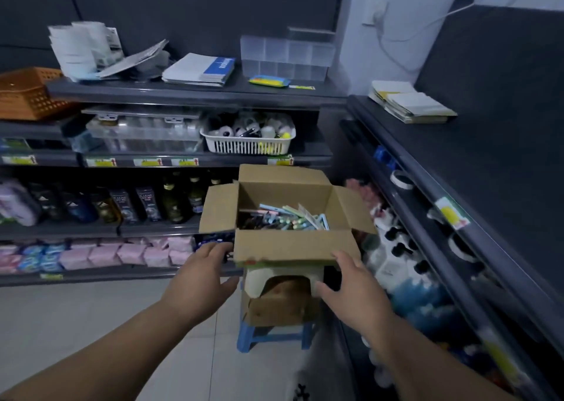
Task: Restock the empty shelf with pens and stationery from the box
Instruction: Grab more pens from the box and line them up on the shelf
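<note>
On the far left an orange basket [27,92] sits at the end of a shelving unit that is already stocked: loose papers [82,50], notebooks [198,69] and a clear organiser [287,57] on top, a white basket [247,146] of small rolls below, then bottles [122,205] and pink packs [128,254] lower down.

The left hand [201,278] reaches toward the left side of the box [293,245]. Its fingers are spread and fairly straight and grip nothing. Whether the fingertips touch the cardboard I cannot tell.

The box stands in the middle with all four flaps open, on a second carton [280,306] that rests on a blue stool [274,338]. The pens [283,219] lie in a heap inside it, seemingly untouched.

The right hand [354,291] is open too. Its fingers are at the right corner of the front flap and the thumb points toward the carton, and it holds nothing.

To the right, the broad dark shelf [503,144] carries only a stack of booklets [412,101] and looks like the one to fill.

My judgement is that restocking has hardly begun: no pen is out of the box, so all the moving and arranging is left to do
</note>
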The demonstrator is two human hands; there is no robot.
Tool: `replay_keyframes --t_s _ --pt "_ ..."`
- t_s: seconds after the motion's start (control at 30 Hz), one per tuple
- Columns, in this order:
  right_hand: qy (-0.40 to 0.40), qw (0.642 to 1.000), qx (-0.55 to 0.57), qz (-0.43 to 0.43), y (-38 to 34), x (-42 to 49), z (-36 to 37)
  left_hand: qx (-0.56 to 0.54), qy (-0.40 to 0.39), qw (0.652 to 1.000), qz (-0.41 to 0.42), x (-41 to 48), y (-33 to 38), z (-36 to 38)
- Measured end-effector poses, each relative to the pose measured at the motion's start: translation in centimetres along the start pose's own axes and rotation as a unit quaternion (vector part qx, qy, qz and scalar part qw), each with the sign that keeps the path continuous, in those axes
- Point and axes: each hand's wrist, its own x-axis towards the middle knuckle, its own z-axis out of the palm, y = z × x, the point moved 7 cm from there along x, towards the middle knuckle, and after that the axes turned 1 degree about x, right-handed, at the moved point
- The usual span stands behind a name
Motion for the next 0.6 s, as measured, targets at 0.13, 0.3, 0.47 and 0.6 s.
replay_keyframes --t_s 0.13,0.3,0.47,0.6 --pt "0.001 1.000 0.001 -0.028 1.1 9.9 -0.2 -0.006 0.008 1.000 -0.027 8.4 0.3 2.3" --pt "-0.038 0.998 -0.014 -0.048 2.3 21.1 0.0 -0.014 -0.013 0.998 -0.058 17.9 0.8 5.5" --pt "-0.090 0.995 -0.019 -0.030 3.5 28.3 2.7 -0.017 -0.045 0.996 -0.074 23.7 -0.3 8.6" --pt "-0.127 0.991 -0.020 -0.026 3.9 31.0 6.1 0.006 -0.117 0.989 -0.087 26.7 -2.2 12.6"
